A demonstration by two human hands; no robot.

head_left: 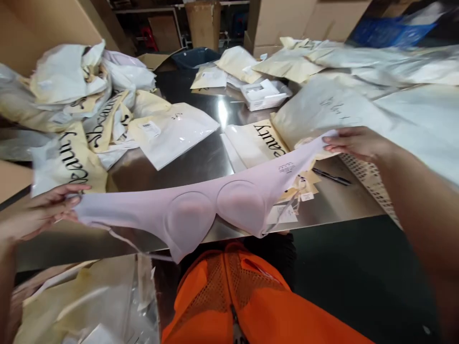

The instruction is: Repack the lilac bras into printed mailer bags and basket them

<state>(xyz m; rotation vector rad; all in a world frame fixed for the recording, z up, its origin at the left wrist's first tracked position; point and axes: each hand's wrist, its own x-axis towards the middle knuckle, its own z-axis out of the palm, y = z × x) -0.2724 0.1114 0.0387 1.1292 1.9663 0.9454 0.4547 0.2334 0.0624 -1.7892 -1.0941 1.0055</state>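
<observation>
A pale pink bra (190,215) is stretched out over the front edge of the metal table (150,174), its two moulded cups facing up toward me. My left hand (39,212) pinches one end of its band, at the left. The other end is held between the fingers and thumb of my right hand (358,142), higher up on the right. Small printed text shows on the band near the right end, and a thin strap dangles below the left side. Under the right end lie paper tags (283,214) and a black pen (332,177).
Plastic mailer bags (64,76) are heaped at the left, with more bags (333,107) piled at the right. A small white box (263,94) sits toward the back. Below the table at left, a container holds plastic packaging (93,296). Cardboard boxes (283,21) stand behind.
</observation>
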